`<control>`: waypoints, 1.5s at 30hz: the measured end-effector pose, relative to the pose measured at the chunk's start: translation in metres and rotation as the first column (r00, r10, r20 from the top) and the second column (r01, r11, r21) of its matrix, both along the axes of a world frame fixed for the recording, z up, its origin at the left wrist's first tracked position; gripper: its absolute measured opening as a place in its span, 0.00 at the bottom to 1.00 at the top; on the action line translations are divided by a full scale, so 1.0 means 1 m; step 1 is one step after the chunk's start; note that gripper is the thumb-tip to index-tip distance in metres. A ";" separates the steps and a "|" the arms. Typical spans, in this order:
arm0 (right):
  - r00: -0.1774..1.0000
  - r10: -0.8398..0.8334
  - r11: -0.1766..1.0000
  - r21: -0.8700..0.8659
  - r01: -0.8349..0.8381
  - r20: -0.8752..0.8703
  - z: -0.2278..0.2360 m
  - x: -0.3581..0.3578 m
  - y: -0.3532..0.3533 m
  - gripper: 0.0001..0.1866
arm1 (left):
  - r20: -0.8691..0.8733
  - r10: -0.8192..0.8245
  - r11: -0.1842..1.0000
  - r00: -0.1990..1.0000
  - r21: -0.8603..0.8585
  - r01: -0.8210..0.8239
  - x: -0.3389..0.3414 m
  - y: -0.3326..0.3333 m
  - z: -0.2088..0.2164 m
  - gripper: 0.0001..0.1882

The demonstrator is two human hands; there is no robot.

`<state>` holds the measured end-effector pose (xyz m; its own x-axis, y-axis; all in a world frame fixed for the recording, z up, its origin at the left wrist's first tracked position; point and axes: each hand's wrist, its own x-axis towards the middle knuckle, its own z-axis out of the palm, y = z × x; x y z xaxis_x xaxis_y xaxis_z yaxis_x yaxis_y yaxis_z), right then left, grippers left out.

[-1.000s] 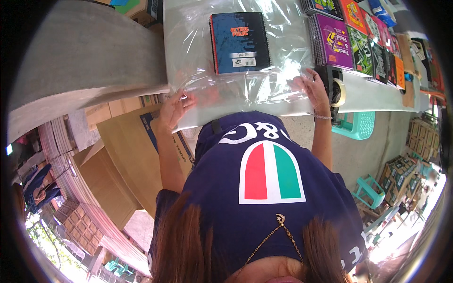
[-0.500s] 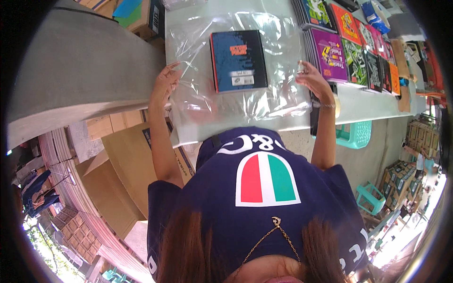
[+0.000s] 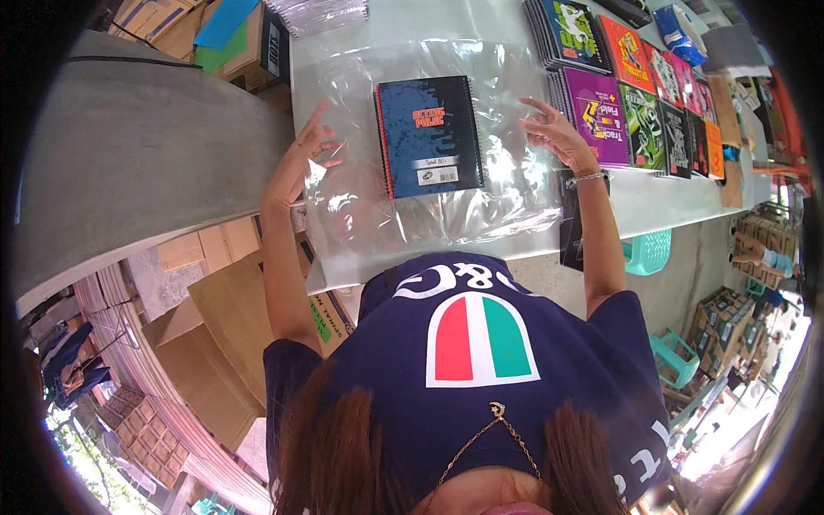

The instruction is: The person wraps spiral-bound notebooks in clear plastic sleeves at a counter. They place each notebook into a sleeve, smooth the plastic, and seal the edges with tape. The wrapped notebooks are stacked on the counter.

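A blue and black spiral notebook (image 3: 429, 142), with orange lettering and a pale label low on its cover, lies on a sheet of clear plastic film (image 3: 343, 219). The wrinkled film spreads past the notebook on every side. Over the film's left edge is my left hand (image 3: 311, 156), fingers apart and nothing held. My right hand (image 3: 556, 136) hovers by the film's right side, beside the purple notebooks, its fingers spread and holding nothing. A bracelet circles my right wrist.
Stacks of colourful notebooks (image 3: 596, 116) stand along the table's right side. At the back lies a clear-wrapped pack (image 3: 318, 15). A grey ledge (image 3: 172, 154) borders the table on the left, with an open cardboard box (image 3: 227, 335) below. Green plastic stools (image 3: 676, 356) are at the right.
Both hands have opened away from the film's edges, and the right has shifted inward. The notebook and film sit slightly lower in the view.
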<state>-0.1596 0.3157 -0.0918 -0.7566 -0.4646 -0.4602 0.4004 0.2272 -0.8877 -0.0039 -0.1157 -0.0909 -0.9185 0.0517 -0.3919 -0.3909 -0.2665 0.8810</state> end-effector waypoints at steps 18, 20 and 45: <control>0.961 0.261 0.960 0.131 -0.249 -0.090 0.030 -0.012 -0.039 0.14 | -0.004 0.125 0.799 0.992 -0.593 -0.103 -0.008 0.050 0.032 0.19; 0.959 0.273 0.950 0.178 -0.256 -0.079 0.034 -0.012 -0.045 0.14 | -0.041 0.116 0.777 0.992 -0.619 -0.117 -0.009 0.052 0.035 0.18; 0.920 0.079 0.977 0.213 0.005 -0.384 -0.013 0.044 -0.142 0.08 | -0.096 -0.088 0.567 0.992 -0.823 -0.029 -0.060 0.141 -0.009 0.12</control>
